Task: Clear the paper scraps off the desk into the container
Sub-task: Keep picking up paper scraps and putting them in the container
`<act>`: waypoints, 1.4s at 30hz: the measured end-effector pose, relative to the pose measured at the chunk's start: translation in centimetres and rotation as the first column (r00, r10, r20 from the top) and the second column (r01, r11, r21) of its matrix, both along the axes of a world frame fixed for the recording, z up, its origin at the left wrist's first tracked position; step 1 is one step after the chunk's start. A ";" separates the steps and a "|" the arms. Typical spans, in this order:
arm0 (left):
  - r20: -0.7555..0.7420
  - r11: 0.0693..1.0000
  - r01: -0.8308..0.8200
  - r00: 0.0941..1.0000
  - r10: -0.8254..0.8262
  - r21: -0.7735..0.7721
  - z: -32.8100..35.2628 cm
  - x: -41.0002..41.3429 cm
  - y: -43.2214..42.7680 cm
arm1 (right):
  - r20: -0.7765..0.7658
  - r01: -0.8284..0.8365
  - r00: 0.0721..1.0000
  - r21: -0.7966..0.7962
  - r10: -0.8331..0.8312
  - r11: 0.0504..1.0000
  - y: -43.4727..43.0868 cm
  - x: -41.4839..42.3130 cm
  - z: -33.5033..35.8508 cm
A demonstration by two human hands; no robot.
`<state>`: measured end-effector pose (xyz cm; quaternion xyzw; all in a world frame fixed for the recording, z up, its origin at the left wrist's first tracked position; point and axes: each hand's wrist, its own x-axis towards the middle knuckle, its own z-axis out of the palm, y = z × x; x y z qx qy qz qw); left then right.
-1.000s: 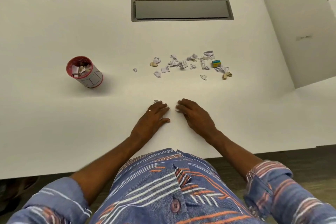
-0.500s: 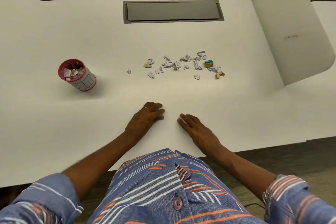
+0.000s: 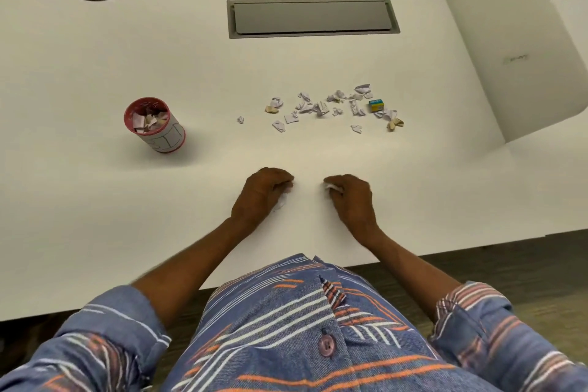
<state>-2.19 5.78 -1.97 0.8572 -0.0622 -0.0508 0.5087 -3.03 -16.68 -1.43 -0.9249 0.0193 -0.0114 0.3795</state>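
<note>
White worktop point(image 3: 95, 232), scraps point(image 3: 321, 106) at 12 o'clock.
Left grip point(image 3: 264, 192) and right grip point(image 3: 351, 196) each clamp a scrap point(image 3: 331, 186); cup point(image 3: 156, 126) at 10, box point(image 3: 376, 105) at 1.

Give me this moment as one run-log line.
left hand: grips scrap | right hand: grips scrap | container: holds scraps | desk: many loose scraps

I am seeing the left hand point(image 3: 264, 194) gripping a white scrap point(image 3: 281, 201) on the desk point(image 3: 95, 200), the right hand point(image 3: 351, 197) pinching a second scrap point(image 3: 331, 187).
</note>
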 end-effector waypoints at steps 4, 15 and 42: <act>-0.054 0.953 -0.262 0.965 0.257 -0.154 2.4 0.7 1.1 | -0.385 0.471 0.861 0.354 -0.333 0.808 0.3 1.7 0.3; 0.202 0.819 -0.574 0.801 0.563 -0.005 9.1 7.6 16.2 | -0.597 0.676 0.735 0.607 -0.321 0.418 0.9 3.1 0.2; 0.153 0.879 -0.381 0.924 0.350 0.288 10.4 8.9 22.4 | -0.110 -0.197 0.961 0.373 0.254 0.907 28.7 12.9 9.4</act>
